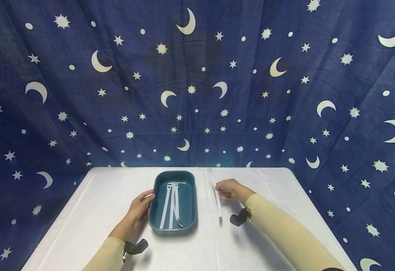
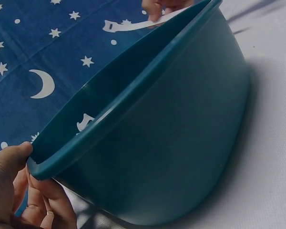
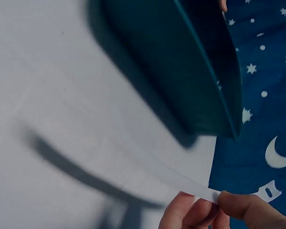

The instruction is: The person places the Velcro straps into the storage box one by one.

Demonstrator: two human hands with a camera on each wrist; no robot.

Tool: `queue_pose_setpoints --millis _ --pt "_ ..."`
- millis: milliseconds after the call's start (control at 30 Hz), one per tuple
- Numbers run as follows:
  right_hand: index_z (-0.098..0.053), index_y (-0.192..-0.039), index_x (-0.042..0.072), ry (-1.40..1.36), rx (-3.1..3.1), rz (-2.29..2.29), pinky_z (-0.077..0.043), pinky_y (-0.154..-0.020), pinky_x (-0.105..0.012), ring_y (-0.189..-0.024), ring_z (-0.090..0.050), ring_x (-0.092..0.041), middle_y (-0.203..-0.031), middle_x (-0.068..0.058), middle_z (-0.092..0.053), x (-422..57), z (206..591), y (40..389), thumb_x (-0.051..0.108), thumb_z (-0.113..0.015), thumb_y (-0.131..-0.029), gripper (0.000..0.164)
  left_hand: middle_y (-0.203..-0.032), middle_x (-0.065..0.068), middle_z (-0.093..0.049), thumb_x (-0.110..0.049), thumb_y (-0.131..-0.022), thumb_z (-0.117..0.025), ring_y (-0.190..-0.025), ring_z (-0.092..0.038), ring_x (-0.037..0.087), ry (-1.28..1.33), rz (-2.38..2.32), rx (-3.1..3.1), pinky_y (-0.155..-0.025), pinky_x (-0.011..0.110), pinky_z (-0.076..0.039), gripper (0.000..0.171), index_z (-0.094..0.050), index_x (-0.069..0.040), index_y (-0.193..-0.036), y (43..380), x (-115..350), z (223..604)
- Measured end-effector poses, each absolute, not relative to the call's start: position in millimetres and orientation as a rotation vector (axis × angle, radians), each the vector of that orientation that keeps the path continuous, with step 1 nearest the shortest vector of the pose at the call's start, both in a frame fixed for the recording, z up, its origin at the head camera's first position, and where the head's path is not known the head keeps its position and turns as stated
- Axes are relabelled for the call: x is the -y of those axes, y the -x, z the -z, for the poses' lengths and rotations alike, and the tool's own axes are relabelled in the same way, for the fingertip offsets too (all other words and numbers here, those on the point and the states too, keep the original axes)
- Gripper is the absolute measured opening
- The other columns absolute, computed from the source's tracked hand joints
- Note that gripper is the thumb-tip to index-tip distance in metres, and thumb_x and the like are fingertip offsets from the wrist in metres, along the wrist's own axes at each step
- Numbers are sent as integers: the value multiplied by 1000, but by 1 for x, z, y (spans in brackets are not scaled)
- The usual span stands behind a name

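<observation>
A teal rectangular bin [image 1: 193, 195] with rounded corners stands on the table, and several white cable straps [image 1: 165, 207] with slotted heads lie inside it. My left hand [image 1: 141, 207] holds the bin's left rim, thumb over the edge and fingers curled beneath it, as the left wrist view shows. To the right of the bin, my right hand [image 1: 229, 189] pinches another white cable strap [image 1: 218, 205] near its middle between thumb and fingers. This strap is held above the tabletop; its slotted head [image 3: 269, 192] points away from me and its tail hangs toward me.
A white cloth covers the table [image 1: 251, 241]. Behind it and at both sides hangs a dark blue curtain [image 1: 197, 75] with moons and stars. Each wrist wears a strapped-on dark camera mount [image 1: 239, 217].
</observation>
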State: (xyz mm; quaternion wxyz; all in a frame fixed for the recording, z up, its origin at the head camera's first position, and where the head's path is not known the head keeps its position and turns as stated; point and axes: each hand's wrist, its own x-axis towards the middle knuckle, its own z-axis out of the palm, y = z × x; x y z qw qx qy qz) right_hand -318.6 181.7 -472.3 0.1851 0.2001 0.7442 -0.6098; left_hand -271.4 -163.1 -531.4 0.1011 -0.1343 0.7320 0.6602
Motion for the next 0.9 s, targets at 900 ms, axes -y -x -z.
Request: queue_pose_setpoints --millis 900 --pt "-58 -119 -11 -446 -1933 1831 -57 -87 -38 -72 -61 -14 -78 -6 -59 -125 455 308 -16 -60 -77 42 -149 24 -44 -40 -97 -59 -135 -45 40 379 -1969 -2156 -108 55 -40 61 -42 -10 -147 272 164 533"
